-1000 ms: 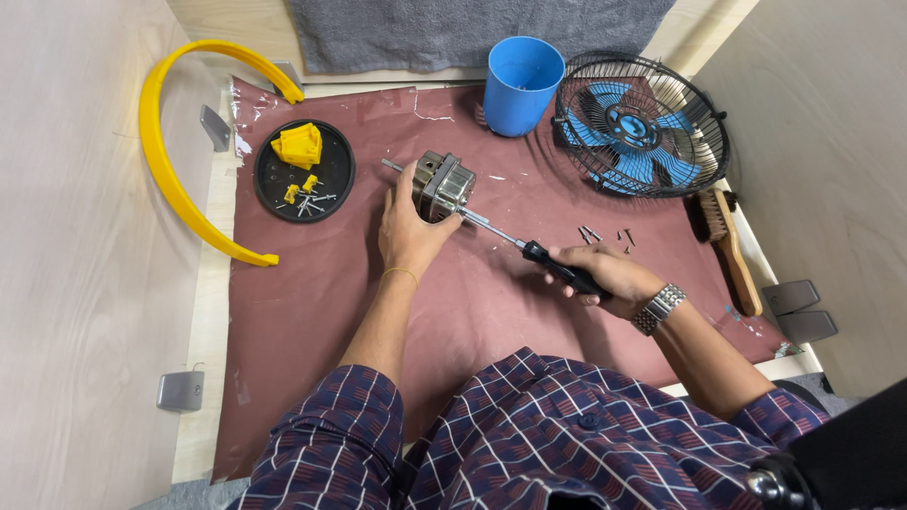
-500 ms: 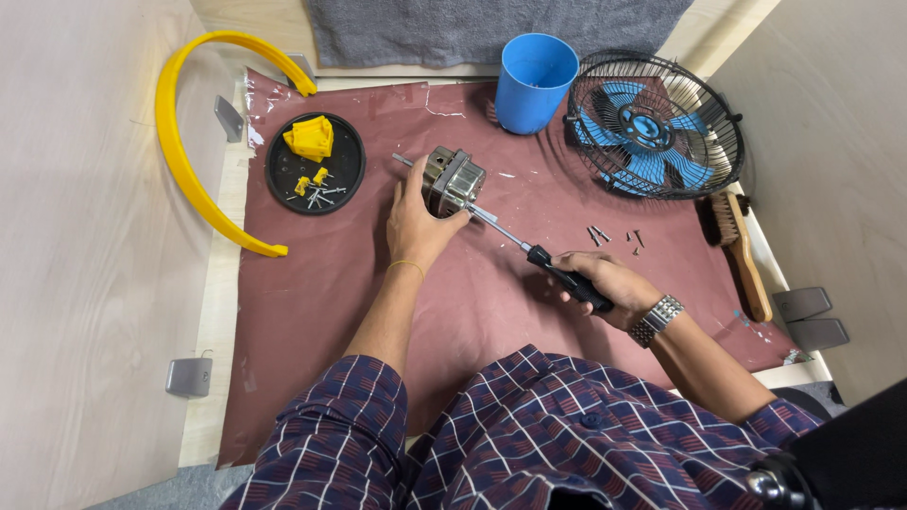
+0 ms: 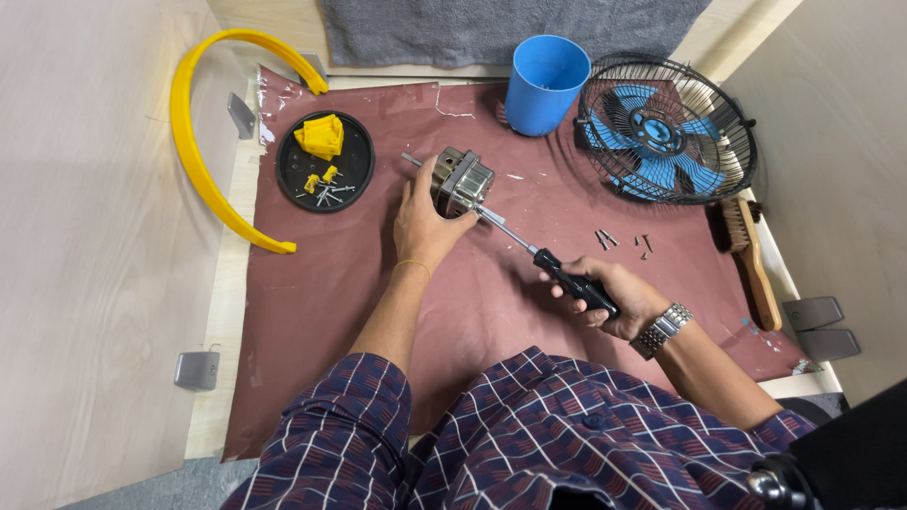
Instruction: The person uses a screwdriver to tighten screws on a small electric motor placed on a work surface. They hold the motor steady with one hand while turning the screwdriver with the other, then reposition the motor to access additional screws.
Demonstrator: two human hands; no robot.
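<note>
While left hand [image 3: 422, 219] is pressing motor [image 3: 462, 180] down on mat [image 3: 312, 312] so it is not sliding, right hand [image 3: 609, 295] is squeezing screwdriver [image 3: 557, 272] handle, tip poking into motor. Loose screws [image 3: 619, 240] lying just past right hand. Tray [image 3: 325, 174] sitting beyond left hand, keeping small parts together.

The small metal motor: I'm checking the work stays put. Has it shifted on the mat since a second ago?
No. The motor sits equally far from the blue cup and black tray; only the camera moved.
</note>
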